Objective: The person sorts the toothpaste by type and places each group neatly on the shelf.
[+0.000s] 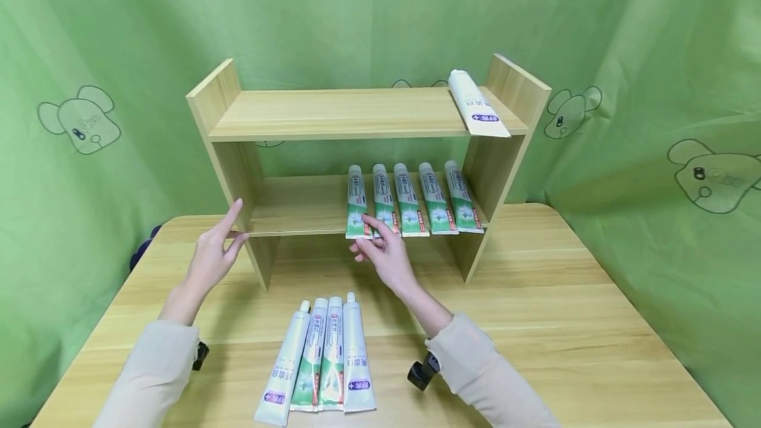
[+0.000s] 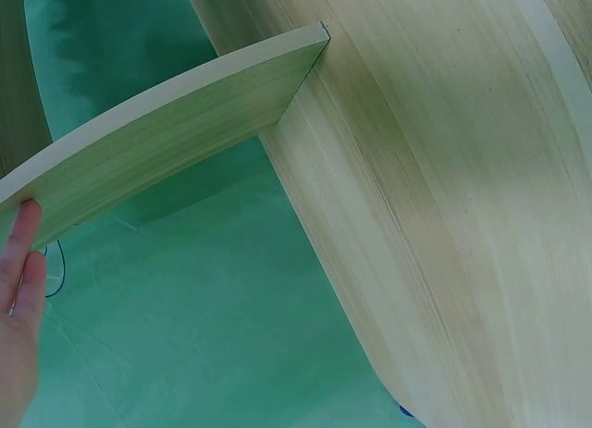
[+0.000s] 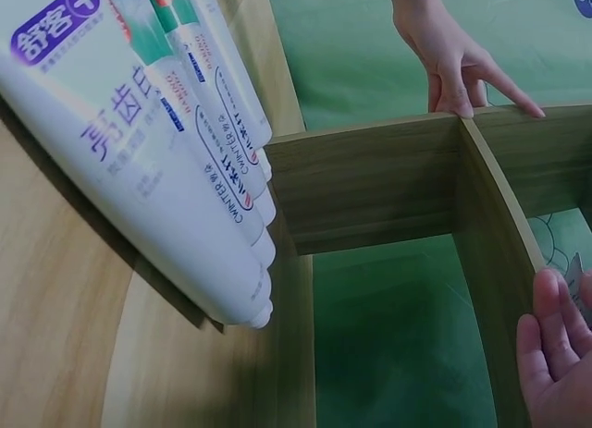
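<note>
A wooden two-tier shelf [image 1: 303, 226] stands on the table. My right hand [image 1: 386, 257] pinches the flat lower end of a green-and-white toothpaste tube [image 1: 356, 193] at the front edge of the lower tier, index finger on top and thumb below. This tube is the leftmost of a row lying caps to the back. My left hand [image 1: 215, 251] touches the shelf's left side panel [image 1: 228, 170] where the lower tier meets it, fingers extended. In the right wrist view the left hand [image 3: 449, 54] rests at that joint. The left wrist view shows only fingertips [image 2: 28, 215] against a board's edge.
One white toothpaste tube [image 1: 475, 104] lies on the top tier at the right, overhanging its front. On the table in front lie two white tubes [image 1: 359, 355] with two green-and-white tubes [image 1: 331, 355] between them. Green curtains [image 1: 368, 18] hang behind and at both sides.
</note>
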The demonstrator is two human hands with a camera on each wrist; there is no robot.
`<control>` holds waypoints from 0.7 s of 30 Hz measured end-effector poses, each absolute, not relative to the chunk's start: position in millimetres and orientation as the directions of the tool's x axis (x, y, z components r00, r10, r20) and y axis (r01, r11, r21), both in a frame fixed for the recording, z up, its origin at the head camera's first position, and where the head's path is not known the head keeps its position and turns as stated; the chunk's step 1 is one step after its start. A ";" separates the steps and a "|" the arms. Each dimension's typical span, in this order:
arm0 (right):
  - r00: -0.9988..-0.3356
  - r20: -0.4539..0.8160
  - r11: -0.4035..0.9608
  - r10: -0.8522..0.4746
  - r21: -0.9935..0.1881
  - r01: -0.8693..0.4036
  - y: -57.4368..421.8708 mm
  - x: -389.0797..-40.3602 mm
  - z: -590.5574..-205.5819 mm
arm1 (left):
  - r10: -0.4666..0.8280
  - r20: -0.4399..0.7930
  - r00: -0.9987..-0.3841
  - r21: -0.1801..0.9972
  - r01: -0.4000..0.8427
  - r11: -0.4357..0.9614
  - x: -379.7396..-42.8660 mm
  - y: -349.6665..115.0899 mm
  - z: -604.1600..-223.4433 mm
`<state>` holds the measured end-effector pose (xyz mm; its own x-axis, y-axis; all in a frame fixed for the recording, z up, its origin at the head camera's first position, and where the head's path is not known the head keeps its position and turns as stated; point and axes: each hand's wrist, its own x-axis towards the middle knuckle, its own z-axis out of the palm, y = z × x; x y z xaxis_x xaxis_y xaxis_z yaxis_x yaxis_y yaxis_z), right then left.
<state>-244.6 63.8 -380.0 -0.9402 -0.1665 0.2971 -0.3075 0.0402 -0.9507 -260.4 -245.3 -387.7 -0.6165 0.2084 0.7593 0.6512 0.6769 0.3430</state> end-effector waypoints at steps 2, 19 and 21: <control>-0.932 0.314 0.032 -0.180 -0.945 -0.325 65.4 -242.8 -380.7 | 0.209 0.762 -0.613 0.340 0.653 0.677 -260.4 -245.1 -387.7; -0.909 0.324 0.051 -0.261 -0.936 -0.348 80.0 -216.2 -389.6 | 0.208 0.760 -0.615 0.338 0.648 0.683 -260.2 -244.6 -387.7; -0.912 0.312 0.049 -0.267 -0.941 -0.336 80.9 -213.0 -390.4 | 0.208 0.760 -0.615 0.339 0.649 0.681 -260.3 -244.6 -387.8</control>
<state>-213.0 80.9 -390.4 -0.9120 -0.2668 0.3117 -0.3358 0.0490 -0.9406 -260.3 -244.6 -387.8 -0.6151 0.2083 0.7605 0.6494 0.6809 0.3387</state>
